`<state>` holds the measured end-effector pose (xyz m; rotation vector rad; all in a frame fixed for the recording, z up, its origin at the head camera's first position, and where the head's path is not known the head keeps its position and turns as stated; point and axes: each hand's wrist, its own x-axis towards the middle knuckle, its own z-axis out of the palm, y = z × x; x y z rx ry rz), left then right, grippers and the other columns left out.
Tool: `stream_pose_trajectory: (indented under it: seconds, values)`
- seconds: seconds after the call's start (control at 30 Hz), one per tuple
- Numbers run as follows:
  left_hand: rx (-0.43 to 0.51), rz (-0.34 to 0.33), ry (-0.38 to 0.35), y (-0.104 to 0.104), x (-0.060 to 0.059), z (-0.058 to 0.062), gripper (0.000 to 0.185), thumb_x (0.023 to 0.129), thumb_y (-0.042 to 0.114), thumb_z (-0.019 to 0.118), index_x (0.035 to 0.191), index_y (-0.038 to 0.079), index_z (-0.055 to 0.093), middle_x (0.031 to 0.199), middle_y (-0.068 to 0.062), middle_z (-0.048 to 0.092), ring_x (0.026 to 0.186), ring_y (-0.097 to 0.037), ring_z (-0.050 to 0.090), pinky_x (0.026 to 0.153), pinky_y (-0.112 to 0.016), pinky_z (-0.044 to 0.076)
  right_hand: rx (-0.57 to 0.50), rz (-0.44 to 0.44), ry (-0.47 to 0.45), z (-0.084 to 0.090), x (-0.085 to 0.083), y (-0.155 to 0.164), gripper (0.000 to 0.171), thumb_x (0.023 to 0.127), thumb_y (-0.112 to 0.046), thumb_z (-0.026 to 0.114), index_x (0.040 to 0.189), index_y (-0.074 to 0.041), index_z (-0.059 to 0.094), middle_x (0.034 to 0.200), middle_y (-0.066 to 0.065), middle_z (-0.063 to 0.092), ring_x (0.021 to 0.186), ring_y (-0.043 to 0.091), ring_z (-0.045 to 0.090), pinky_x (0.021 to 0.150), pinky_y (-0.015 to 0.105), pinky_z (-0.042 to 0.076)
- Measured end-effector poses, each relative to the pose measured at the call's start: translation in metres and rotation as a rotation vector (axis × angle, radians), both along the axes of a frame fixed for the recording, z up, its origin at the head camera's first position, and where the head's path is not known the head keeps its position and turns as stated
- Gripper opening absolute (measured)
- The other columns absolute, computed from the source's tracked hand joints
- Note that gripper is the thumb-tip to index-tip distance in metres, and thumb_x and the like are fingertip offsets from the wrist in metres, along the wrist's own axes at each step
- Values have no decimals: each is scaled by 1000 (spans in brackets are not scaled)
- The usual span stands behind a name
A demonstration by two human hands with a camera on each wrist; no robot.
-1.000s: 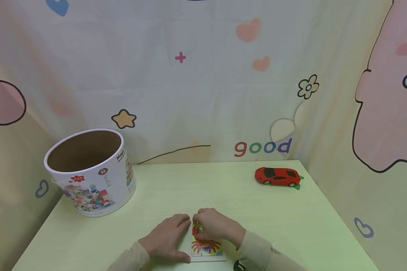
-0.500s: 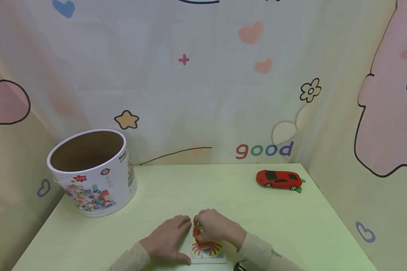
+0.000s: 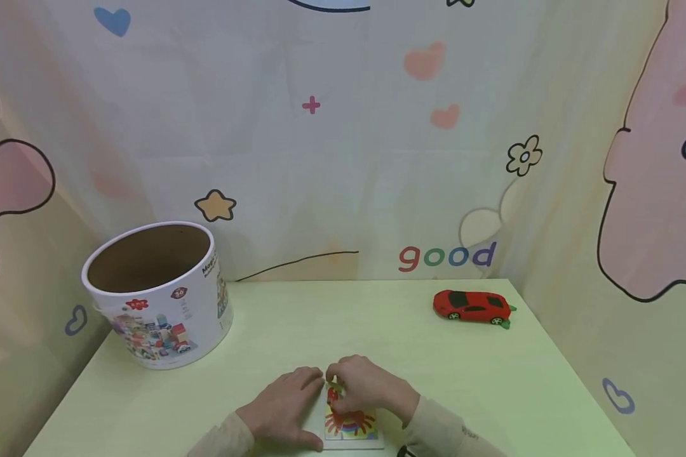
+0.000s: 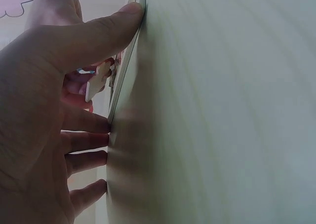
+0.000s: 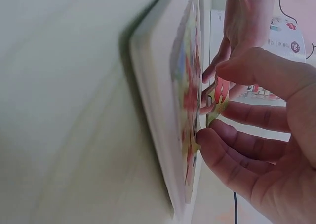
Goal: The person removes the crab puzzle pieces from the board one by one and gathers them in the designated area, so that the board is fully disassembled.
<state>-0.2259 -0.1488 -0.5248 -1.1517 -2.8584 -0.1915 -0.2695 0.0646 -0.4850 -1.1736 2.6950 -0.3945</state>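
Note:
A small puzzle board [image 3: 351, 445] with a white rim and a printed red crab-like picture lies flat near the front of the table. My left hand [image 3: 282, 406] rests along its left side, fingers extended; in the left wrist view the thumb touches the edge. From the right, my right hand [image 3: 368, 384] reaches over the upper part of the picture. It pinches a puzzle piece [image 5: 220, 93] printed red and green, tilted up from the board in the right wrist view. That piece's pale back shows in the left wrist view. The right hand covers part of the picture.
A large white bucket [image 3: 206, 343] with printed toy blocks stands at the back left, its mouth facing up. Toward the back right sits a red toy car [image 3: 472, 306], with small green bits at its rear. A patterned curtain [image 3: 331, 158] hangs behind the light table [image 3: 297, 317].
The head view has tilted, so the scene sits slightly lower. Both hands keep about the same place at the board, and the right hand still pinches the piece.

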Motion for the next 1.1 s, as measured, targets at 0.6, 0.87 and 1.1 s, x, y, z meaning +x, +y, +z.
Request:
stream_pose_trajectory:
  seconds: [0.6, 0.87, 1.1]
  values:
    - [-13, 33, -55, 1, 0, 0, 103, 72, 85, 53, 140, 7, 47, 144, -8, 44, 133, -25, 43, 109, -44, 42, -37, 20, 12, 6, 0, 11, 35, 74, -26, 79, 105, -14, 69, 90, -9, 61, 76, 1, 50, 70, 16, 48]
    - [-32, 54, -89, 1, -1, 1, 106, 71, 87, 51, 142, 8, 45, 146, -8, 42, 136, -25, 41, 111, -45, 40, -50, 8, 6, 7, -2, 21, 36, 72, -23, 79, 105, -13, 69, 89, -9, 59, 76, 2, 49, 68, 17, 47]
    - [-28, 47, -74, 2, 0, 4, 105, 71, 85, 54, 142, 7, 46, 146, -8, 43, 135, -26, 41, 111, -44, 40, -66, -9, -3, 9, -3, 31, 36, 74, -20, 78, 107, -11, 70, 92, -7, 60, 77, 2, 49, 67, 17, 48]
